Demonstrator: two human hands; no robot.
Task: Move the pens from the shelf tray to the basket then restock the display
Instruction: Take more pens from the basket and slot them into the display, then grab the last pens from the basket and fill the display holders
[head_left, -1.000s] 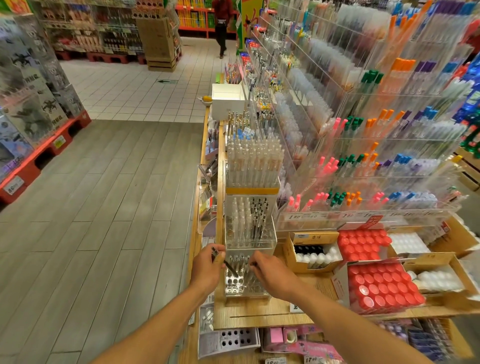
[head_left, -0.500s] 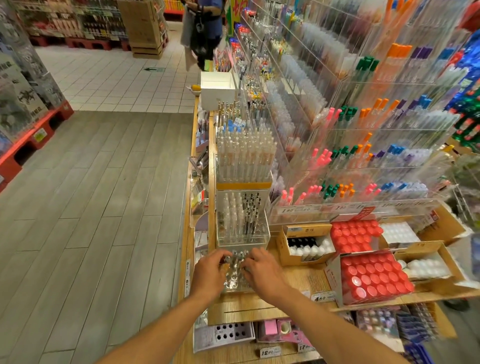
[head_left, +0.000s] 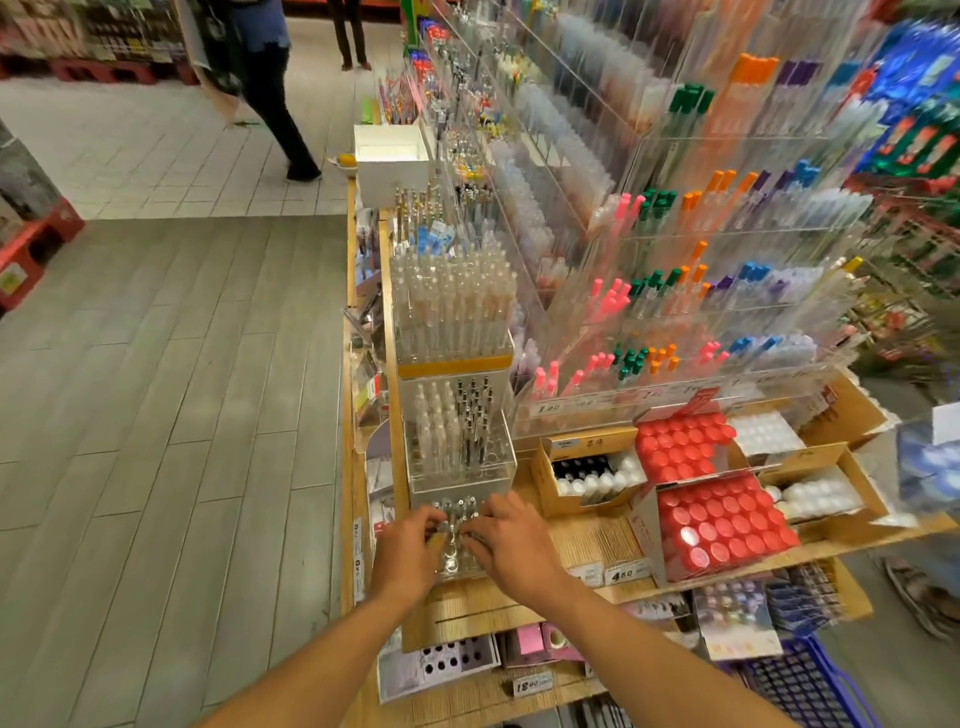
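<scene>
A small clear pen tray (head_left: 453, 565) stands at the front of the wooden shelf (head_left: 597, 540), holding several pens (head_left: 460, 506) with silver tops. My left hand (head_left: 405, 551) curls around the pens from the left. My right hand (head_left: 511, 545) closes over them from the right, and the fingertips of both hands meet among the pens. Just behind stands a taller clear display (head_left: 457, 441) of black and clear pens. A blue basket (head_left: 800, 686) shows at the lower right, below the shelf.
Boxes of red-capped bottles (head_left: 722, 525) and a cardboard box of black and white bottles (head_left: 587, 473) sit to the right of my hands. Acrylic racks of coloured pens (head_left: 675, 291) rise behind. A person (head_left: 270, 78) walks in the aisle at the far left.
My left hand held one dark pen beside the tray; now both hands have closed together onto the pens in the tray. The view has swung right, and a person has walked into the aisle.
</scene>
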